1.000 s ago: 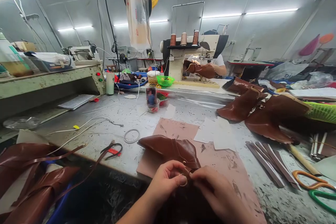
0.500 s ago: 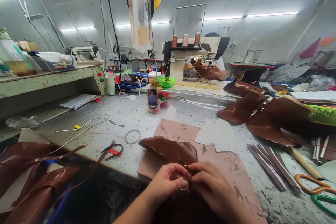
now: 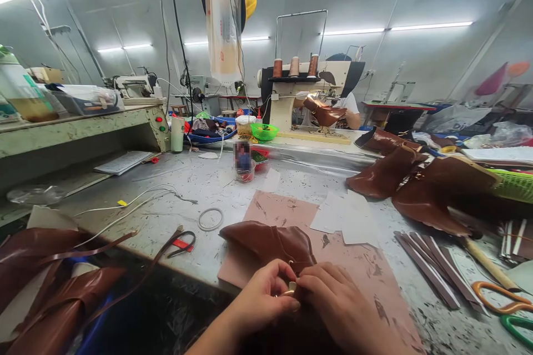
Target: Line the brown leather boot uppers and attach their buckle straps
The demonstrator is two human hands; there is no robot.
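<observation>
A brown leather boot upper (image 3: 258, 241) lies in front of me, its pointed toe part toward the left on a pinkish board (image 3: 283, 205). The rest of it runs under my hands into shadow. Between thumb and fingers, my left hand (image 3: 258, 295) pinches a small gold-coloured metal ring (image 3: 287, 293), partly covered by the fingertips. My right hand (image 3: 337, 295) is closed at the leather right beside the ring, fingers curled. What exactly its fingertips grip is hidden.
Black-handled snips (image 3: 183, 244) and a grey ring (image 3: 210, 219) lie to the left. On the right are leather strips (image 3: 437, 269), orange-handled scissors (image 3: 499, 297) and more brown boot uppers (image 3: 441, 188). A person works at a sewing machine (image 3: 287, 105) behind.
My right fingers have curled further over the leather beside the ring. The ring has turned and shows less. The boot upper's toe part has sunk slightly.
</observation>
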